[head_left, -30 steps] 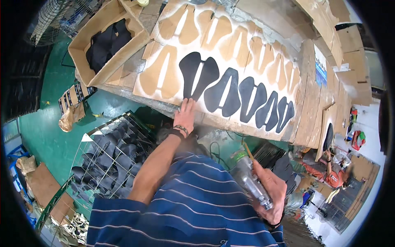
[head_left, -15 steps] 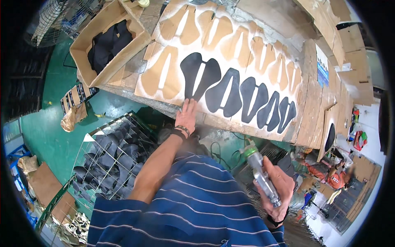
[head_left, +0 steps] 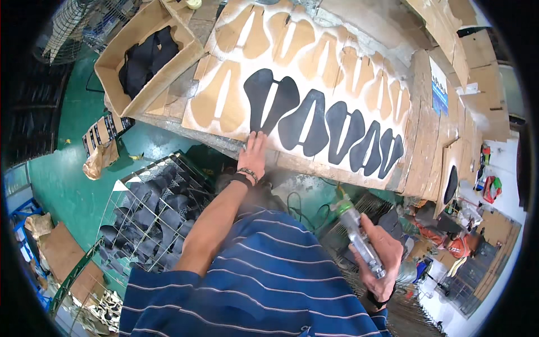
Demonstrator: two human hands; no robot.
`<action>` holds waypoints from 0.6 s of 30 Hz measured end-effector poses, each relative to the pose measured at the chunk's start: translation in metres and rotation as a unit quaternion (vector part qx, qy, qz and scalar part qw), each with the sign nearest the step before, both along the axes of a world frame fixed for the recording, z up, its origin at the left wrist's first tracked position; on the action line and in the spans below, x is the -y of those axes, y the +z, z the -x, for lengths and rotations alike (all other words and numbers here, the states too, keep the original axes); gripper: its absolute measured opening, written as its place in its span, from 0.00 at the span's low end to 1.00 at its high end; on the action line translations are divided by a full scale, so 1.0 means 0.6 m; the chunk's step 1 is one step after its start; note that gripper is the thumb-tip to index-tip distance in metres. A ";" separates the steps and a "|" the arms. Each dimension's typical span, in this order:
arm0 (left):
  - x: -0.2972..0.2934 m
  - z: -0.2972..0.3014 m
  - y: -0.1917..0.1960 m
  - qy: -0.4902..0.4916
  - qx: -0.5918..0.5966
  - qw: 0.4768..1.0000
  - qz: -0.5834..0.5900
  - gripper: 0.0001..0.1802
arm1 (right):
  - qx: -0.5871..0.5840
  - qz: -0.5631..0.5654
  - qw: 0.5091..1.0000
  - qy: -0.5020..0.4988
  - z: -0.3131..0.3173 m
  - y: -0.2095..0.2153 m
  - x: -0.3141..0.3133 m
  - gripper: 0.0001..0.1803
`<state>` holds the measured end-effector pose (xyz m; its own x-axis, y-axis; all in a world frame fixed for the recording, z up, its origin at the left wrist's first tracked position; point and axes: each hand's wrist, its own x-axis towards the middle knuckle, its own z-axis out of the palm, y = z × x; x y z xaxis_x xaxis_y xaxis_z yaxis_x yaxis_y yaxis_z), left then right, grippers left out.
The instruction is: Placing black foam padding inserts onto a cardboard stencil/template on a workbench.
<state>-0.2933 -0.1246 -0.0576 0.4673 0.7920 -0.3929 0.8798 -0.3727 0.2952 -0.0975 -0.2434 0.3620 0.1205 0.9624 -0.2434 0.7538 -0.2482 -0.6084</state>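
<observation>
My left hand (head_left: 254, 154) reaches to the near edge of the cardboard sheet (head_left: 191, 119), its fingers stretched out. Their tips rest at the lower end of a black U-shaped cut piece (head_left: 257, 101), the leftmost in a row. Several similar black pieces, such as one V-shaped piece (head_left: 317, 139), lie flat to its right. Behind them, white spray on the sheet frames bare brown outlines of the same shape. Off to the right, away from the sheet, my right hand (head_left: 383, 255) is closed around a metal spray gun (head_left: 359, 238) with a green collar, its nozzle pointing toward the bench.
An open cardboard box (head_left: 115, 95) with black pieces (head_left: 149, 62) stands at the left. Below it, a wire basket (head_left: 106, 222) holds many dark pieces. Wooden planks (head_left: 425, 135) extend right of the sheet. Another person (head_left: 457, 247) is in the background at right.
The sheet and its black pieces appear slightly farther left and up in view. My left hand stays at the same piece's end; the spray gun has barely shifted.
</observation>
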 end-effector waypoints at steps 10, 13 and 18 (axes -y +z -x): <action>0.008 0.001 0.016 -0.029 -0.023 0.999 0.000 0.58 | -0.001 -0.006 1.000 0.005 0.007 -0.005 0.003 0.33; 0.011 0.001 0.020 -0.040 -0.027 0.999 -0.014 0.57 | 0.000 -0.013 1.000 0.001 0.005 -0.006 0.003 0.34; 0.032 0.010 0.014 -0.038 0.012 0.999 -0.023 0.44 | 0.006 -0.017 0.999 -0.038 0.007 -0.008 0.006 0.34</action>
